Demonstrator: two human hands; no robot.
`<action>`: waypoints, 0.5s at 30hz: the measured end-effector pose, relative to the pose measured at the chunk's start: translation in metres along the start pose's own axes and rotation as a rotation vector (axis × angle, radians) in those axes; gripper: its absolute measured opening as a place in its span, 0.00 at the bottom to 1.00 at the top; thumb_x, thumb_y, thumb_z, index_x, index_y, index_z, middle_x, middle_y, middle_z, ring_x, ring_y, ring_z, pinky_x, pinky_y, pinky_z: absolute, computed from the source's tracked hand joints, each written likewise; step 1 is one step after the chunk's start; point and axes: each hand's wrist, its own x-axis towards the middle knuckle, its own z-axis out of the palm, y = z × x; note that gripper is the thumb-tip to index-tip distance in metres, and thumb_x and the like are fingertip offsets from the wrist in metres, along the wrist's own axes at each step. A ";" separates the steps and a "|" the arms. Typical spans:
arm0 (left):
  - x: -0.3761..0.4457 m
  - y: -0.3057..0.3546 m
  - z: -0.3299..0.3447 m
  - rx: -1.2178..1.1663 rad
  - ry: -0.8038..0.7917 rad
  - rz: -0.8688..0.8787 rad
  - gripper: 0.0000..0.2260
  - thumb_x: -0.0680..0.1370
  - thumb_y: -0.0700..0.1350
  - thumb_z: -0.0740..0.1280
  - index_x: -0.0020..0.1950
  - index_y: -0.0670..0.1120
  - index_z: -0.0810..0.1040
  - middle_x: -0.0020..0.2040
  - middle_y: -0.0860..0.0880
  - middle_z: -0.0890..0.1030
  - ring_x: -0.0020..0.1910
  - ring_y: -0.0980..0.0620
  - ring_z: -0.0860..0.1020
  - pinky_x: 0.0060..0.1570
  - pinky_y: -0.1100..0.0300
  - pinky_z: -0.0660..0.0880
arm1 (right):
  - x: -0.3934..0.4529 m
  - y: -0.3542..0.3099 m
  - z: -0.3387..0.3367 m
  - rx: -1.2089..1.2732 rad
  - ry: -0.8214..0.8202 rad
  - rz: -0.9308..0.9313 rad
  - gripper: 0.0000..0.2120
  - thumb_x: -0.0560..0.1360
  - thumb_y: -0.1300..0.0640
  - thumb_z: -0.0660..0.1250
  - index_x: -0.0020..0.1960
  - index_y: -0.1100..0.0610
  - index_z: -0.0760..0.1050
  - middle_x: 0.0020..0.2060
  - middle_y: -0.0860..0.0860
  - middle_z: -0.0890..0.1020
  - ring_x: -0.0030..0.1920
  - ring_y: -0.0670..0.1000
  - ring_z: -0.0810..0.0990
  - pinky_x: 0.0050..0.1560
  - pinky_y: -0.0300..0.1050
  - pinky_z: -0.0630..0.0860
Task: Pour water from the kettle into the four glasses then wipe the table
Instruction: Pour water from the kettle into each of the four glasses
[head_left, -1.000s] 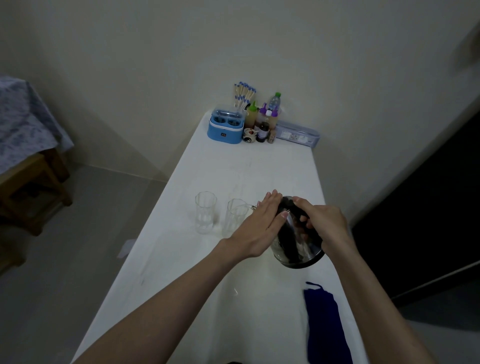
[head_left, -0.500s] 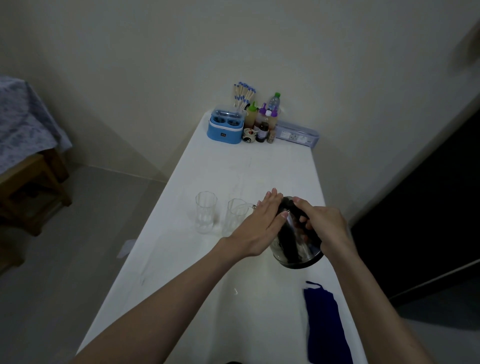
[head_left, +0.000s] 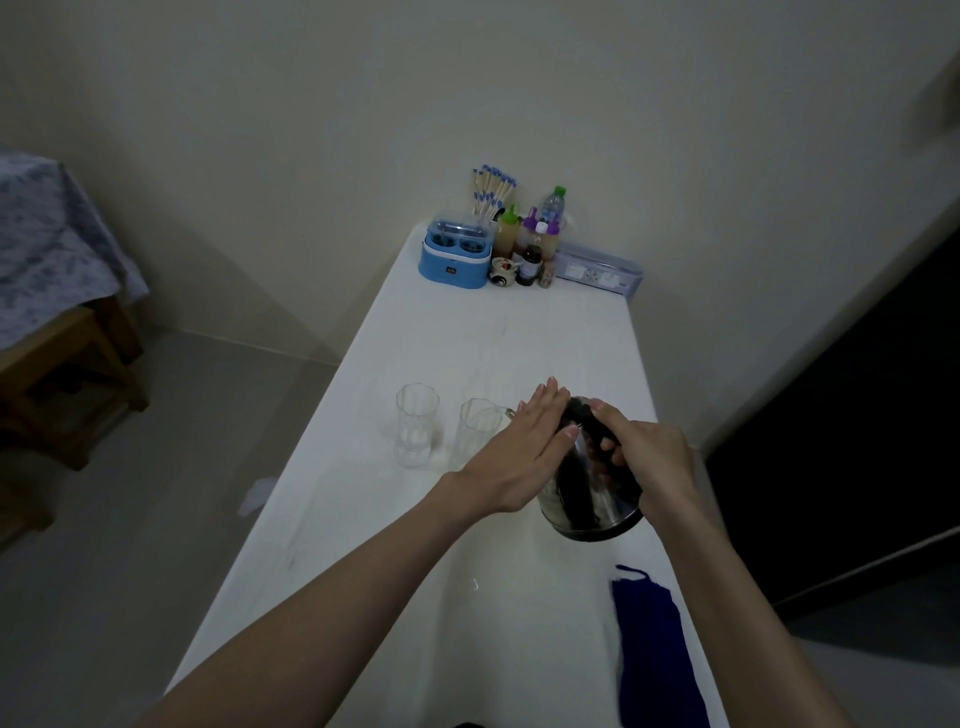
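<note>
Kettle (head_left: 592, 493) tipped over table (head_left: 467, 338) w/ spout at near glass (head_left: 475, 431), R hand (head_left: 647, 457) clamped on handle, L hand (head_left: 519, 452) flat on lid: looks heavy, slick steel, so grip handle only; glasses fragile.

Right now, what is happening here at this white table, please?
A person is pouring from a dark metal kettle tilted toward the glasses. The right hand is closed on its black handle, and the left hand lies flat against the kettle's top. Two clear glasses are in view: the far-left glass and the nearer glass by the spout; the left hand hides whatever is behind it. A blue cloth lies unused on the table, near its right edge.
</note>
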 end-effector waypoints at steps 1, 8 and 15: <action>0.000 0.000 -0.001 0.004 -0.001 0.005 0.26 0.84 0.53 0.46 0.80 0.47 0.44 0.80 0.51 0.41 0.77 0.59 0.38 0.74 0.63 0.37 | 0.000 0.001 0.000 0.015 0.003 0.005 0.23 0.64 0.38 0.76 0.27 0.58 0.80 0.22 0.49 0.78 0.32 0.54 0.78 0.41 0.49 0.76; 0.008 0.010 -0.003 0.077 -0.017 0.080 0.26 0.84 0.52 0.47 0.80 0.44 0.45 0.80 0.49 0.42 0.78 0.57 0.39 0.76 0.59 0.39 | -0.007 0.012 -0.006 0.270 -0.076 0.129 0.17 0.66 0.42 0.76 0.33 0.55 0.79 0.28 0.50 0.77 0.29 0.48 0.74 0.37 0.44 0.71; 0.016 0.024 0.002 0.167 -0.021 0.162 0.25 0.84 0.51 0.46 0.80 0.43 0.47 0.80 0.48 0.44 0.78 0.56 0.40 0.76 0.59 0.39 | -0.004 0.020 -0.021 0.375 -0.105 0.128 0.10 0.72 0.47 0.73 0.38 0.54 0.80 0.29 0.48 0.76 0.28 0.46 0.71 0.34 0.41 0.69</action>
